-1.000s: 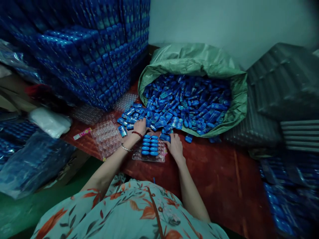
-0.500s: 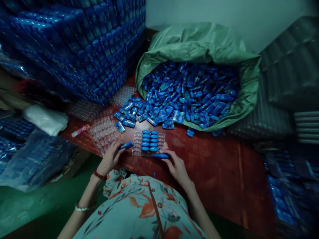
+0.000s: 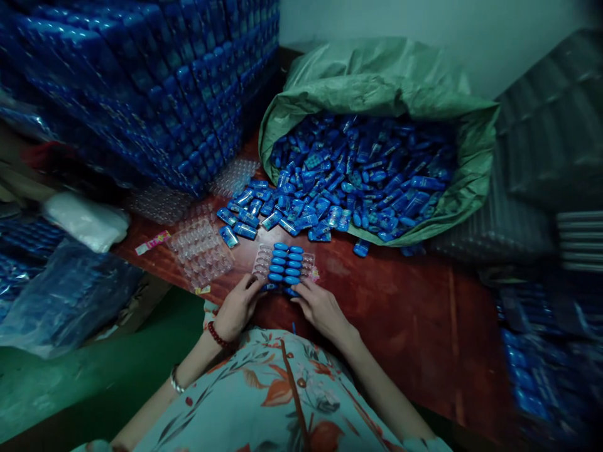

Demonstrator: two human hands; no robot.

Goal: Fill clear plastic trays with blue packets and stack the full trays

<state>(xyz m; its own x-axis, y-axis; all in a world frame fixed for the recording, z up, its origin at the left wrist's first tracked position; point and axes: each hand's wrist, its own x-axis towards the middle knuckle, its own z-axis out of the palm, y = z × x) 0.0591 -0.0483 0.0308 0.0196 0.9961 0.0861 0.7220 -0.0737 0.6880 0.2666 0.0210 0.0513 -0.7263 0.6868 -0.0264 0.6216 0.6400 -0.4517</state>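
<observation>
A clear plastic tray [image 3: 262, 258] with moulded hollows lies in front of me on the table. Two columns of small blue oblong containers [image 3: 277, 261] stand side by side along its middle. At the tray's near edge my left hand [image 3: 238, 309] pinches one blue container [image 3: 269, 287], partly covered by the fingers. Opposite it, my right hand [image 3: 325, 314] has its fingers closed on another blue container [image 3: 291, 292] at the near end of the right column. Whether these two are fully seated in the hollows I cannot tell.
A green woven sack [image 3: 478, 163] spills loose blue containers [image 3: 306, 221] onto the red-brown table [image 3: 400, 314]. More clear trays [image 3: 202, 251] lie to the left. Packed blue stacks [image 3: 188, 94] rise at the back left; grey stacked trays [image 3: 546, 125] stand right.
My left hand has moved right, bringing its container from beside the tray to the near edge. My right hand has shifted slightly left with its container, which now lies below the right column.
</observation>
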